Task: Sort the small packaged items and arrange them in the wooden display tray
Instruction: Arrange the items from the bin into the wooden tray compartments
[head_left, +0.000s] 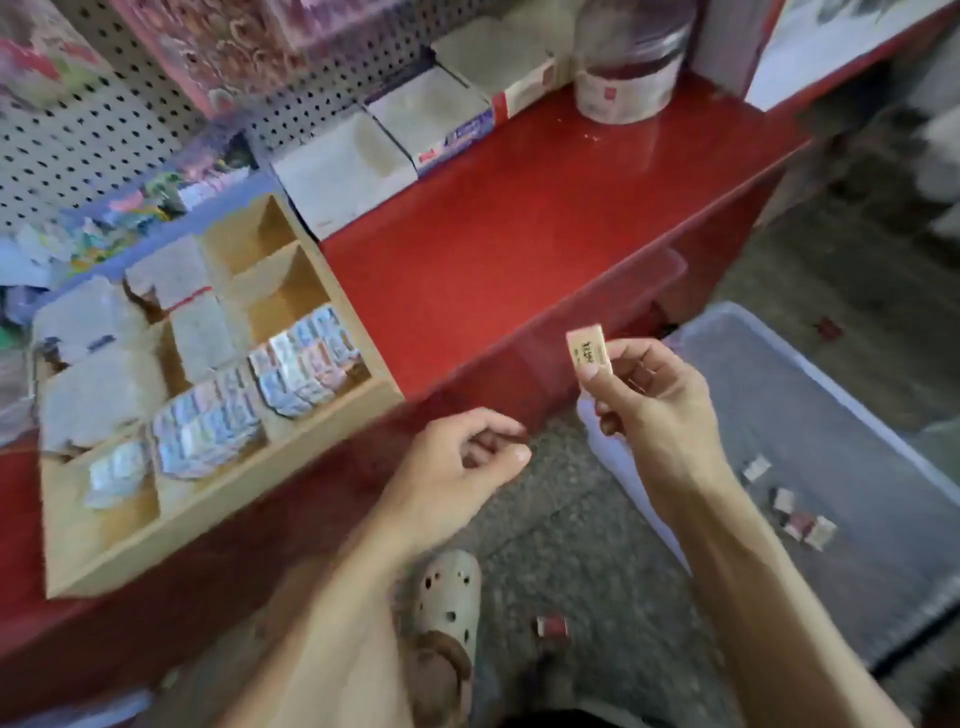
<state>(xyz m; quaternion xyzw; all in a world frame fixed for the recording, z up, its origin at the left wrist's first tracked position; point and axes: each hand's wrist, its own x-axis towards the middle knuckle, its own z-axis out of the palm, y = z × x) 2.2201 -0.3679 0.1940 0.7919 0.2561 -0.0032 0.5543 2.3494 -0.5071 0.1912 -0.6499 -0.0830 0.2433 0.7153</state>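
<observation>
My right hand (652, 400) pinches a small tan packet (589, 349) with dark lettering, held upright in front of the red shelf's edge. Lower and to the left, my left hand (467, 467) hangs with loosely curled fingers; a small dark thing shows at its fingertips, and I cannot tell what it is. The wooden display tray (218, 509) sits on the shelf at the left. Rows of small silvery-blue packets (304, 364) fill its near compartments, pale blocks fill those at the back left, and two back compartments stand empty.
The red shelf (519, 234) runs to the right, with flat boxes (426, 114) and a round jar (626, 88) along the pegboard. A clear plastic bin (831, 467) on the floor holds several loose packets (802, 519). One packet (551, 627) lies by my shoe.
</observation>
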